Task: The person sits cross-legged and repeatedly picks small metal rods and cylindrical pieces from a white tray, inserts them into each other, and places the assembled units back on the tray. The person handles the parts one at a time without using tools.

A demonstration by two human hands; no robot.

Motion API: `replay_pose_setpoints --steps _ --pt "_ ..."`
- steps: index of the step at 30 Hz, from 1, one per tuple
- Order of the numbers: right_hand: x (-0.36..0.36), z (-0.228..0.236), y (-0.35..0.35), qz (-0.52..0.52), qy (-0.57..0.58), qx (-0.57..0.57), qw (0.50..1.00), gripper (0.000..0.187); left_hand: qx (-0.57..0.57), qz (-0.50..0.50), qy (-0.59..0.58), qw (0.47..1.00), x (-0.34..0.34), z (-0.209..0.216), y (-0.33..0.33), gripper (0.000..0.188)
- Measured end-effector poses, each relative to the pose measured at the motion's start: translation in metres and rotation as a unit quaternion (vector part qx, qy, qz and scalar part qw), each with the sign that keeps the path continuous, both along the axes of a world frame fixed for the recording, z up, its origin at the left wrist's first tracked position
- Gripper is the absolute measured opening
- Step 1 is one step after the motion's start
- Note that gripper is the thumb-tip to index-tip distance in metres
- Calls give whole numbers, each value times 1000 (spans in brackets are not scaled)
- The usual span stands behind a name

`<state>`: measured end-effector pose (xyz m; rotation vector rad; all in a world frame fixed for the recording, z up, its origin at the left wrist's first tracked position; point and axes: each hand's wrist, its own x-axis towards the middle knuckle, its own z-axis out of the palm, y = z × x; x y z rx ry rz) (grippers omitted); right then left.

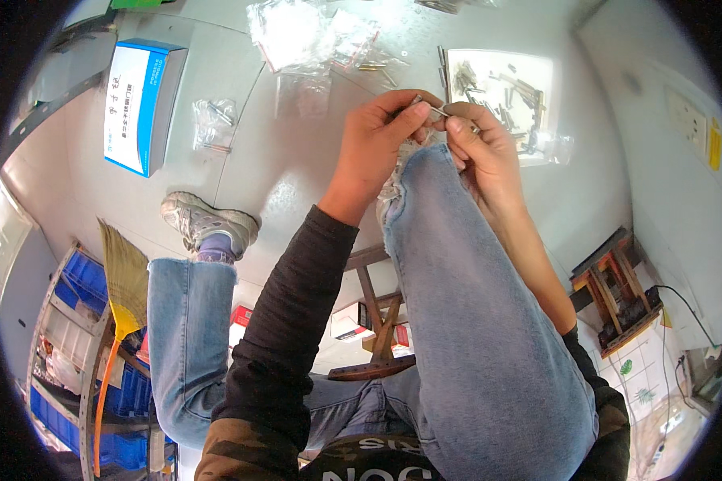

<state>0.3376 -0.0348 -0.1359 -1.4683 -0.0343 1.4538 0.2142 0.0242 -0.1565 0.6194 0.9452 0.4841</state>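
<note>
— Metal, thin and grey: what is pinched between those fingertips?

— A slim metal pin (439, 111), rod-shaped and smooth. The left hand (375, 144) closes thumb and forefinger on its near end, the rest of the fingers curled in; the right hand (480, 144) nips the other end the same way, fingers bent tight.

— Where does it sit?

— Just above the raised knee, in faded blue denim (473, 305), over the pale, glossy floor (289, 176).

— And around the hands?

— Beyond the right hand lies a clear plastic bag of similar metal pins (501, 92), a few loose beside it. Crinkled clear bags (309, 36) lie farther up, a small one (214, 122) to the left. A blue and white box (143, 104) lies flat further left. Under the leg, a rough wooden stool (377, 321); a straw broom with an orange handle (119, 305) leans by blue bins.
</note>
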Motion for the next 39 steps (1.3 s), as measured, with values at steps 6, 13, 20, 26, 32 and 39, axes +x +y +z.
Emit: replay_pose_setpoints --steps 6,13,20,26,32,39 --pt "11 29 11 95 -290 95 948 14 156 -72 68 983 -5 16 6 21" --pt "8 49 17 177 -345 61 920 15 238 -94 91 962 -9 24 9 20" --pt "14 43 15 214 -425 91 875 12 319 -103 128 934 -5 27 12 16" --pt "15 40 13 223 -456 50 860 12 387 -112 162 901 -3 28 11 13" --pt "25 45 19 269 -513 94 810 16 445 -125 170 870 2 21 16 17" --pt "52 54 33 381 -455 120 796 17 232 -261 35 937 4 23 23 20"
